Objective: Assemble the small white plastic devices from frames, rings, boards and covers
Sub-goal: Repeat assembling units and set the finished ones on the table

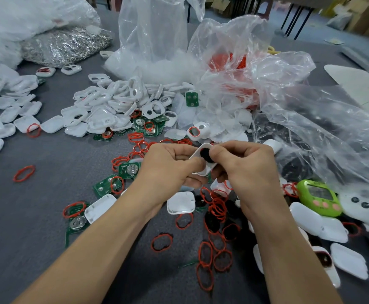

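My left hand [168, 167] grips a small white frame [204, 170] above the grey table. My right hand [245, 167] pinches a black round piece [205, 155] against the frame's opening. Red rings [217, 208] lie scattered below and between my hands. Green circuit boards [129, 170] lie just left of my left hand. A heap of white frames [113, 102] sits behind, and white covers [180, 202] lie under my wrists and at the far left.
Crumpled clear plastic bags [288, 95] fill the right and back. A bag of metal rings [65, 46] lies at back left. A green timer [319, 197] sits right of my right wrist. Bare grey table cloth [36, 216] shows at lower left.
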